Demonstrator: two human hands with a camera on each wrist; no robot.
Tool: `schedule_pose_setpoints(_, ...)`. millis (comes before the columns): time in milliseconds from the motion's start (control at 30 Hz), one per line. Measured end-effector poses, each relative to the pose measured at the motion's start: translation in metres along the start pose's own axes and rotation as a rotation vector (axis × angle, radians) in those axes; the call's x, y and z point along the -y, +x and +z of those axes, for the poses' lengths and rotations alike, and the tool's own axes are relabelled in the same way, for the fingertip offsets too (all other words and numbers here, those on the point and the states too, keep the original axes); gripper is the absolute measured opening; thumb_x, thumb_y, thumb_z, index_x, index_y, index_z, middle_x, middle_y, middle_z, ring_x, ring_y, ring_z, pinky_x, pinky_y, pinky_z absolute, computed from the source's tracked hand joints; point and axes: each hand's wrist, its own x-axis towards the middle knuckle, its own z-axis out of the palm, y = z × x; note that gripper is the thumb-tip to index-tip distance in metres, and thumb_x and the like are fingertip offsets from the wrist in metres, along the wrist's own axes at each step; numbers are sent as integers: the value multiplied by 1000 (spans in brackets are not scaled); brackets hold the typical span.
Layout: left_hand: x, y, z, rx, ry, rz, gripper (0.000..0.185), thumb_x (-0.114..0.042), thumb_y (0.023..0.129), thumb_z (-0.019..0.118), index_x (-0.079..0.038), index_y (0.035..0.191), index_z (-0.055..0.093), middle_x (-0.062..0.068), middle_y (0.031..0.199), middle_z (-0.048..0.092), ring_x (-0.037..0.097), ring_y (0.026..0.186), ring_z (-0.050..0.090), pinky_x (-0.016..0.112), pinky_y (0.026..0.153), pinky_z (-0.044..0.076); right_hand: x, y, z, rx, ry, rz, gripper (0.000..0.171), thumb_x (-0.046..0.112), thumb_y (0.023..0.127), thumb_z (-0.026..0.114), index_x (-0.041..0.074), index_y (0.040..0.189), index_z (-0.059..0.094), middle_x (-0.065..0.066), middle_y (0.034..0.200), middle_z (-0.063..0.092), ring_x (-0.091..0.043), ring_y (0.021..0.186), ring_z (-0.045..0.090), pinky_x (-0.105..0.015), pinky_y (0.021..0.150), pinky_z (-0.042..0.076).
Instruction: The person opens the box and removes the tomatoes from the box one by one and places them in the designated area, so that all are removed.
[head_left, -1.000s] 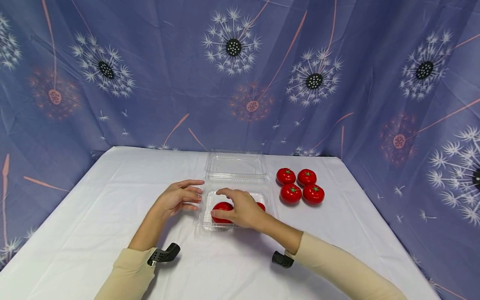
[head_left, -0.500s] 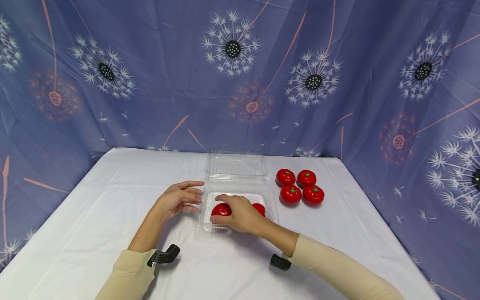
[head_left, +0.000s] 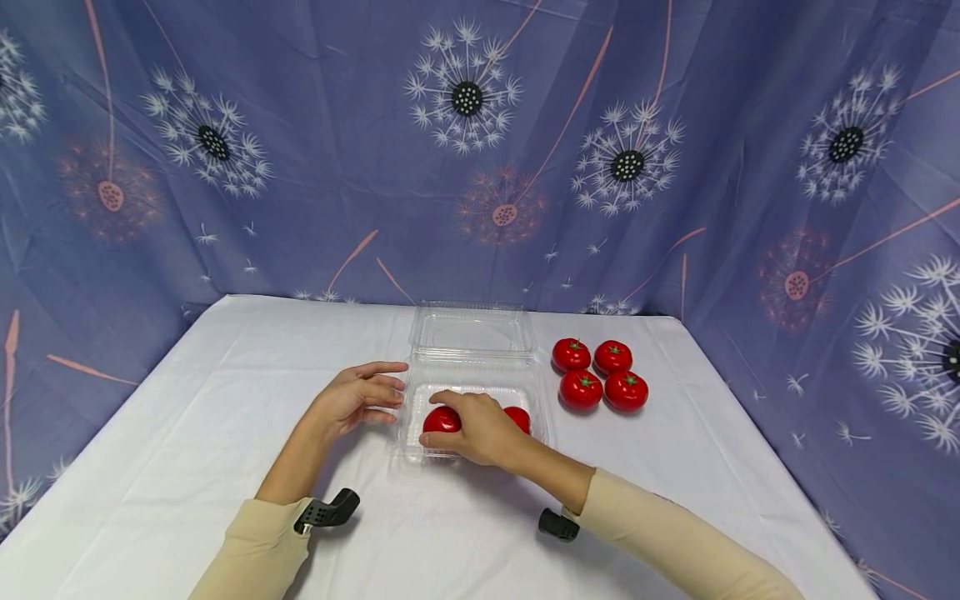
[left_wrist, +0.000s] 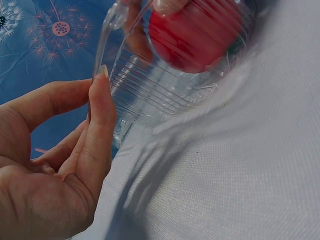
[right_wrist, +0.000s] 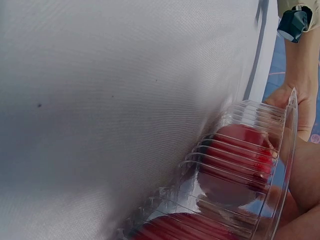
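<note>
Gripping a tomato (head_left: 441,419) low inside the clear box (head_left: 471,387), our right hand (head_left: 480,429) works; our left hand (head_left: 352,398), fingers straight, touches the box's left wall.

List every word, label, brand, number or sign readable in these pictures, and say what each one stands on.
None: no view shows readable text.
The clear plastic container has ribbed walls but no label or print that shows.
The tomatoes on the white tablecloth carry no stickers.
The blue backdrop bears only dandelion patterns, no words.
The right hand and left hand cover no lettering that can be seen.
</note>
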Motion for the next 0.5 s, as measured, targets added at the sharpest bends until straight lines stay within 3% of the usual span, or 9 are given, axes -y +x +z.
schedule_pose_setpoints(500, 0, 0, 1, -4, -6, -5, 63, 5, 89, 62, 6, 149, 41, 9, 110, 64, 13, 79, 69, 31, 69, 64, 1, 2, -1, -15, -17, -52, 45, 39, 86, 80, 14, 121, 71, -2, 103, 74, -19, 91, 67, -27, 75, 55)
